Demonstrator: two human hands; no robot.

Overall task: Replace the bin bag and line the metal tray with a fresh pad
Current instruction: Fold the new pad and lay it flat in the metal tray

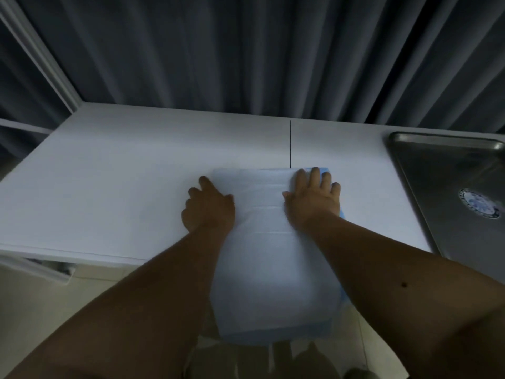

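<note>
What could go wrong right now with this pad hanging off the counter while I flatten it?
1. The pad overhangs the white counter's near edge; if both hands lift, its hanging part may drag it to the floor.
2. The left hand sits at the pad's left edge while the right hand presses its far right corner, so uneven pushing may crease or skew it.
3. The metal tray holds a small round item; lining over it would leave a lump.
</note>
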